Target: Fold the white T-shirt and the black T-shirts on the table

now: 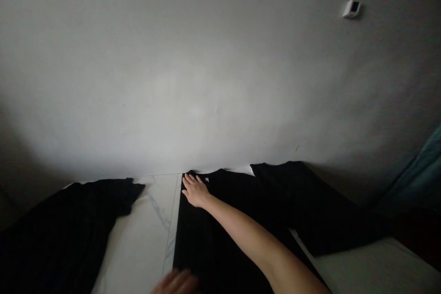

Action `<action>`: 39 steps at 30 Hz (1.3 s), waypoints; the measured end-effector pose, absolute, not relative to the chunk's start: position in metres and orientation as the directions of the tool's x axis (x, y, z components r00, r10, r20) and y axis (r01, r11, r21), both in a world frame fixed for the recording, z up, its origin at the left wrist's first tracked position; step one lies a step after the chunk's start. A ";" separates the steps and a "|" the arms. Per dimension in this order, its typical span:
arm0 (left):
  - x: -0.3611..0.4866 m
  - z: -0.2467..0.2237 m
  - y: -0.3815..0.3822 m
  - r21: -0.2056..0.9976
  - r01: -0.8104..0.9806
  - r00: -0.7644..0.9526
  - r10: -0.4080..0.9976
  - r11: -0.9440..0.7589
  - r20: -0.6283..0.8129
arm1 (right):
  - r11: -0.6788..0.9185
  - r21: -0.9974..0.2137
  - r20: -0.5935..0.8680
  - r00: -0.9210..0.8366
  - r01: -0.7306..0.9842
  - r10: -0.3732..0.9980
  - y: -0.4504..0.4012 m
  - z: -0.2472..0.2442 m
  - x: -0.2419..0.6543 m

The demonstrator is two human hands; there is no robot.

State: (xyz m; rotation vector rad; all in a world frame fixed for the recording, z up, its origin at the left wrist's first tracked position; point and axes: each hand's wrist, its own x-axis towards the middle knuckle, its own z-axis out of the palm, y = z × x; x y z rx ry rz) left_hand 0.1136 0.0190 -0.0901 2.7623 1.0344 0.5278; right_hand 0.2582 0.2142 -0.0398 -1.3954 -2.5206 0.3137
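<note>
Left hand (175, 282): blurred at lower edge, beside the black shirt (220, 239); grip cannot be told.
Right hand (195, 191): open, fingers spread, pressing flat on the shirt's collar end, holding nothing.
Counter (138, 234): white marble-look top, supporting the shirt and a heap of black cloth (58, 234).

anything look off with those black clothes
The black cloth on the right slants away from the black shirt under the right hand, lying skewed across the white table instead of straight.

Wall: grey plaster wall (193, 73) | fixture: 1 small white wall box (352, 8), upper right | surface: white marble-pattern tabletop (138, 234) | right edge: teal fabric (416, 170) | light: dim, palest mid-wall
</note>
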 end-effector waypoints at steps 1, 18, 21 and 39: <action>0.115 -0.079 0.032 0.230 0.629 0.693 0.670 -0.743 0.266 | 0.502 -0.297 0.110 -0.493 0.812 0.863 0.207 -0.040 0.264; 0.187 -0.061 0.225 0.153 0.976 0.108 0.954 -0.156 0.280 | -0.091 -0.488 0.145 0.184 0.868 0.972 0.189 -0.050 0.385; 0.195 -0.074 0.223 0.167 0.976 0.082 0.951 -0.137 0.298 | -0.005 -0.548 0.161 0.111 0.837 0.981 0.191 -0.056 0.382; 0.188 -0.080 0.226 0.157 0.966 0.150 0.940 -0.205 0.307 | 0.561 -0.340 0.209 -0.522 0.755 0.827 0.073 -0.056 0.375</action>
